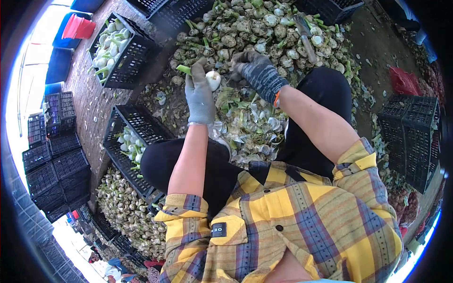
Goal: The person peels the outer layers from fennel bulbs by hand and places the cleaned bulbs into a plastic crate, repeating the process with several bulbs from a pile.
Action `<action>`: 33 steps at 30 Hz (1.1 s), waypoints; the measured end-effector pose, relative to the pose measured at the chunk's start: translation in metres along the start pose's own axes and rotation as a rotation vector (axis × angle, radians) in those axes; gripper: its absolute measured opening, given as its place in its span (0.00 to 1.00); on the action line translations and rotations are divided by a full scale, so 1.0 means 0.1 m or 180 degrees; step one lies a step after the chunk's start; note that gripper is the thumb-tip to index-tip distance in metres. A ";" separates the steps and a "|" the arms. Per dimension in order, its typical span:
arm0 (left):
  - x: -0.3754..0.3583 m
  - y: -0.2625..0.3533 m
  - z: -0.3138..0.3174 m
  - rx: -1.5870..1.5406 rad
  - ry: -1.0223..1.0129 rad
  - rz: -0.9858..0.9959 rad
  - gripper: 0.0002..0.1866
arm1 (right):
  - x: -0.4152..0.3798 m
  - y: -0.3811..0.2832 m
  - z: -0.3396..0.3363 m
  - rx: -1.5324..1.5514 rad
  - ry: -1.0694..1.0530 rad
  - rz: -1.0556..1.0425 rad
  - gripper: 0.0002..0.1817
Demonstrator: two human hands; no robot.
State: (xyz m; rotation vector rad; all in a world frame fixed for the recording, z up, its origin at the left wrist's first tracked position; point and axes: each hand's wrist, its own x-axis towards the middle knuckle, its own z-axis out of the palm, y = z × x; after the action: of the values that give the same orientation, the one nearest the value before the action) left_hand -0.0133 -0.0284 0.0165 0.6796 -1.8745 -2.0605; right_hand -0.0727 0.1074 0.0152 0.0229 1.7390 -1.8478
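My left hand [200,94], in a light grey glove, is closed around a white garlic bulb [213,80] with a short green stem [183,69] poking out on its left. Close by on the right is my right hand [254,70], in a dark patterned glove, its fingers curled towards the bulb without clearly touching it. What those fingers hold, if anything, is hidden. Beyond both hands spreads a heap of unpeeled garlic bulbs [245,28]. A knife or similar tool with a worn handle [308,47] lies on the heap. Peeled skins [250,125] cover the ground below my hands.
Black crates with white bulbs stand at the upper left [123,66] and beside my left knee [141,123]. Stacked crates stand at the far left [59,174] and right [408,137]. Another garlic pile [127,212] is lower left. A red bucket [79,27] is upper left.
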 end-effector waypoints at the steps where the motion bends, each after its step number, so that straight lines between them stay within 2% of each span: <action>1: 0.00 0.01 0.00 -0.0097 -0.0004 -0.0002 0.29 | 0.01 -0.01 -0.03 0.0042 0.0104 0.0065 0.08; 2: 0.01 0.02 0.01 -0.0196 -0.0009 -0.0005 0.29 | 0.05 0.05 -0.04 -0.0212 0.0031 -0.0066 0.10; 5: -0.01 0.02 -0.02 -0.0362 -0.0408 -0.0062 0.29 | 0.01 -0.12 0.03 -0.0096 -0.0613 0.1080 0.15; 6: -0.02 0.01 -0.03 -0.0390 -0.0606 -0.0099 0.29 | -0.17 -0.22 0.06 0.0184 -0.0804 0.0769 0.21; 9: 0.03 -0.10 -0.02 -0.0022 -0.0526 0.0564 0.26 | -0.10 -0.11 0.07 -0.0252 -0.1038 0.0388 0.23; 10: -0.04 0.00 0.00 0.0031 -0.0559 0.0439 0.27 | -0.11 -0.09 0.06 0.0106 -0.1180 0.0303 0.22; 13: 0.03 -0.11 -0.02 -0.0185 -0.0594 0.0630 0.26 | -0.09 -0.12 0.03 -0.0081 -0.1216 0.0252 0.20; 16: -0.01 -0.08 -0.03 -0.0439 -0.0628 0.0233 0.26 | -0.08 -0.04 0.01 0.0346 -0.1240 0.0337 0.18; 19: 0.01 -0.06 -0.05 0.0006 -0.0473 0.0134 0.31 | -0.05 0.02 -0.01 -0.0015 -0.1091 0.0250 0.18; 22: 0.04 -0.10 -0.04 -0.0227 -0.0267 0.0392 0.26 | -0.07 -0.01 0.03 0.0675 -0.0931 0.0495 0.12; 25: -0.01 -0.04 0.00 -0.0318 0.0085 0.0307 0.18 | -0.10 -0.08 0.05 -0.0172 -0.0931 0.0202 0.15; 27: 0.02 -0.06 0.00 -0.0425 0.0207 0.0228 0.16 | -0.05 -0.01 0.04 -0.0316 -0.0982 0.0137 0.14; 28: 0.02 -0.07 0.00 -0.0477 0.0268 0.0190 0.15 | -0.03 0.02 0.04 -0.0385 -0.1008 0.0104 0.14; 31: 0.01 -0.01 0.01 -0.0619 0.0301 0.0138 0.17 | -0.03 0.01 0.03 -0.0537 -0.0369 0.0220 0.15; 33: 0.02 -0.02 -0.02 -0.0671 0.0165 0.0168 0.18 | -0.05 -0.02 0.01 0.0110 -0.0419 0.0554 0.17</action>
State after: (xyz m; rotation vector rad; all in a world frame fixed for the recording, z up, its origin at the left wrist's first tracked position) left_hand -0.0138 -0.0309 0.0143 0.6173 -1.6004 -2.1456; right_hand -0.0691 0.1086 0.0196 0.0630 1.5643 -1.7136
